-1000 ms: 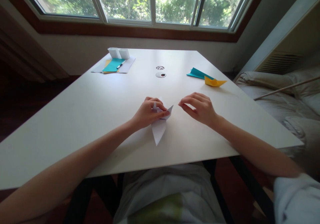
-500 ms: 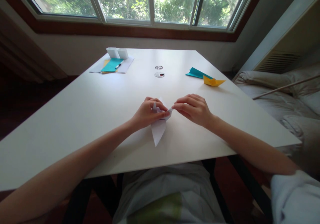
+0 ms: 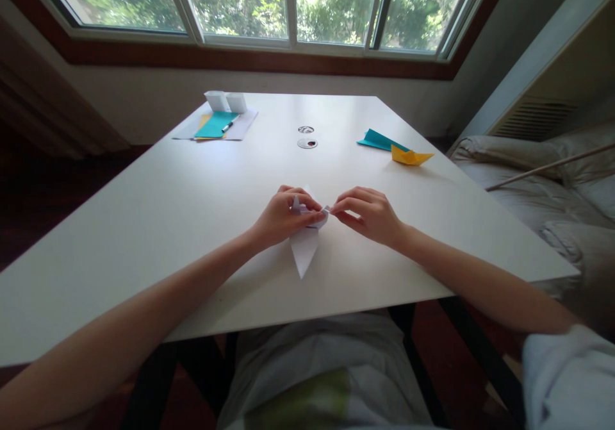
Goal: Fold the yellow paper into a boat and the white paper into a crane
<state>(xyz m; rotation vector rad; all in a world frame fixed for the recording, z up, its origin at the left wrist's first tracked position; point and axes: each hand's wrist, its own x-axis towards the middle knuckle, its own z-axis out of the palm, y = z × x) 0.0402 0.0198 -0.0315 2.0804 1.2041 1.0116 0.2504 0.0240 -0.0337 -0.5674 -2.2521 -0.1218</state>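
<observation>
A folded white paper crane is held just above the near middle of the table, one wing pointing down toward me. My left hand grips its body between thumb and fingers, covering much of the middle. On the right, the thumb and fingertips of my right hand are closed at the small bent tip of the paper. A narrow upright point of the crane sticks up by my left fingers.
On the white table, a yellow paper boat and a teal folded paper lie at right. Far left are paper sheets, a pen and white containers. Two round inserts sit mid-table.
My right hand has shifted slightly down and left, and its fingers have bent more at the crane's tip. My left hand keeps its hold; the lower wing has moved very slightly.
</observation>
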